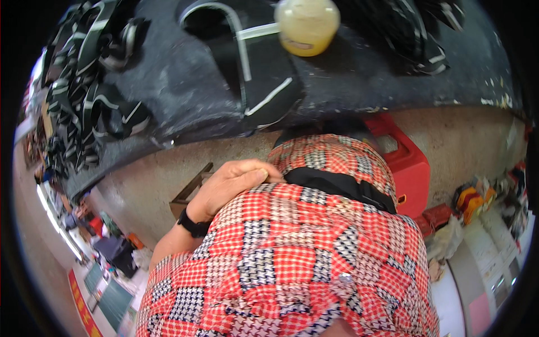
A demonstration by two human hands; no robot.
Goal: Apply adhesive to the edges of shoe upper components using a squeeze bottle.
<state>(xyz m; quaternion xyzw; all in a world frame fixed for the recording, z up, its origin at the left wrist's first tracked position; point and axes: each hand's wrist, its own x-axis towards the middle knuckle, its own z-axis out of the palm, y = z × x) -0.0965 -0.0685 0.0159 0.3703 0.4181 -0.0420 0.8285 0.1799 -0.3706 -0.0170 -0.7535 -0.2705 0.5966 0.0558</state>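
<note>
Here the left hand [233,188], wristband on, rests curled against the red patterned garment [314,253] at the waist, apparently pinching fabric, hold unclear; right hand unseen. Judgement: keep fingers flat, tug cloth evenly

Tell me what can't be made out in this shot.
- Right hand: not in the head view, presumably behind the red patterned garment.
- Left hand: fingertips tucked against the garment, so any hold is unclear.
- Red crate: partly hidden by the garment.
- Round yellowish jar: blurred and cut by the top edge.
</note>
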